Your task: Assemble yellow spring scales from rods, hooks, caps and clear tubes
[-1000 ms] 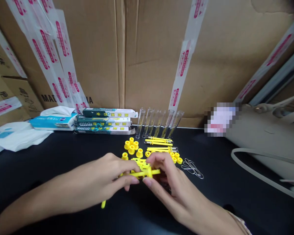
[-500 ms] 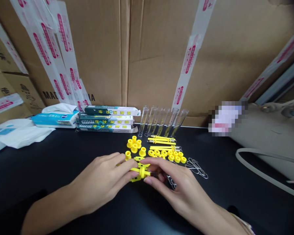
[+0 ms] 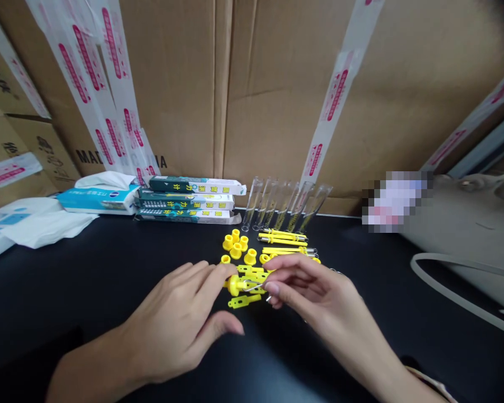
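Observation:
My left hand has its fingers curled against a yellow plastic piece with a round collar, its thumb standing well apart below. The far part of that piece is hidden behind the fingers. From its right end a thin metal hook reaches to my right hand, which pinches it between thumb and forefinger. Just under and behind lie several flat yellow pieces with holes. Yellow flanged caps stand farther back. My right hand mostly covers the yellow rings and some metal hooks.
Yellow rods with metal ends lie before several clear tubes leaning at the back. Three stacked narrow boxes and a blue tissue pack are to the left. A grey bag with a strap sits right; a cardboard wall rises behind.
My left thumb has come away from the yellow piece. Its collar has tilted, and my right hand has drawn slightly right, exposing the metal hook between my hands.

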Motion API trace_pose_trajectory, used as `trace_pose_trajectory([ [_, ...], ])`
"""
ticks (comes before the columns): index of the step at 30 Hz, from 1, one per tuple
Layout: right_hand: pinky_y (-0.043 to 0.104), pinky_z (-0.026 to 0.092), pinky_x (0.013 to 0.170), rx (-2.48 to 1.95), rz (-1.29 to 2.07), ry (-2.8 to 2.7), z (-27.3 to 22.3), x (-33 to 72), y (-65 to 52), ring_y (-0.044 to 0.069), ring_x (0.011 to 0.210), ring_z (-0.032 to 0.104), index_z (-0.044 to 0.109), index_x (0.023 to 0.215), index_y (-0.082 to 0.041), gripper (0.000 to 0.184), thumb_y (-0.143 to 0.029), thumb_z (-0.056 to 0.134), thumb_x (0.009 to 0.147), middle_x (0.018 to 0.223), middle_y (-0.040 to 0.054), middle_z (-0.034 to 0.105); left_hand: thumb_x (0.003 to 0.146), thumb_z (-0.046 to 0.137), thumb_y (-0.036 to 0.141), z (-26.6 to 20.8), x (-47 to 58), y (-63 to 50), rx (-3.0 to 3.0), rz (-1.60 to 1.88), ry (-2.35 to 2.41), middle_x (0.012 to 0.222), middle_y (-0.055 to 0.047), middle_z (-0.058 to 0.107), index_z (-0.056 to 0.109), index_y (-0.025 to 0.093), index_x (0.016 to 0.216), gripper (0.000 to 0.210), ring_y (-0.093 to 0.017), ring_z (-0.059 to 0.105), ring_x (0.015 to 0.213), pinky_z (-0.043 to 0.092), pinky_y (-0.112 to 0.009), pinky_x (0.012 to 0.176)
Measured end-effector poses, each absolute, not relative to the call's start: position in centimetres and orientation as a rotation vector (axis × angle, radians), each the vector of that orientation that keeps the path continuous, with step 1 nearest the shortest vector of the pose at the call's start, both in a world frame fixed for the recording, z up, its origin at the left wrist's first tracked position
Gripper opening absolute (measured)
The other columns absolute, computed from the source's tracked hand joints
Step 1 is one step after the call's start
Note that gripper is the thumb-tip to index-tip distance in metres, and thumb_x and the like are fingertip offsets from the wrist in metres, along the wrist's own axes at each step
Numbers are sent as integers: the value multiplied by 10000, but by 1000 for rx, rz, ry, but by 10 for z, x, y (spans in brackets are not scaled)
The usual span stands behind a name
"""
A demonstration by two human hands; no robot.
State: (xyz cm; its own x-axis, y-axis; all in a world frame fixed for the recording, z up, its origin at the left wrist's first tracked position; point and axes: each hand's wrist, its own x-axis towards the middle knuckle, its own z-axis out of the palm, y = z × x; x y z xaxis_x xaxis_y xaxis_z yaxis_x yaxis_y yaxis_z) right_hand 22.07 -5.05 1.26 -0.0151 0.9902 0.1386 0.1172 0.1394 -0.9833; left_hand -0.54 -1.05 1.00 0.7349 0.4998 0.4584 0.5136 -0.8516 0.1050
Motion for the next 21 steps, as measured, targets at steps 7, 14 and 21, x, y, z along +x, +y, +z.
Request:
trace_pose_trajectory([
  [7, 224, 588, 673, -1152, 1133, -1205, 17, 218, -46, 119, 663, 674, 781, 914, -204, 224, -340, 834, 745, 797, 20, 752, 1051, 266, 163, 8, -1, -14, -2982, -713, -799, 844, -36, 673, 538, 170, 1135, 285, -201, 601, 675, 420, -357, 645],
  [14, 275, 583, 687, -1258, 1399, -1226, 12, 213, -48, 134, 606, 675, 781, 893, -170, 352, -429, 873, 672, 667, 4, 715, 988, 335, 138, 0, -1, -16, -2926, -700, -813, 842, -67, 609, 587, 143, 1082, 269, -230, 609, 722, 490, -363, 637],
  [21, 223, 557, 583, -1160, 1632, -1048, 5, 196, -61, 109, 527, 642, 701, 670, -167, 326, -333, 952, 543, 572, -33, 664, 882, 404, 185, 1, 0, -19, -2871, -780, -830, 863, -120, 607, 576, 108, 1010, 229, -267, 615, 752, 514, -374, 592],
])
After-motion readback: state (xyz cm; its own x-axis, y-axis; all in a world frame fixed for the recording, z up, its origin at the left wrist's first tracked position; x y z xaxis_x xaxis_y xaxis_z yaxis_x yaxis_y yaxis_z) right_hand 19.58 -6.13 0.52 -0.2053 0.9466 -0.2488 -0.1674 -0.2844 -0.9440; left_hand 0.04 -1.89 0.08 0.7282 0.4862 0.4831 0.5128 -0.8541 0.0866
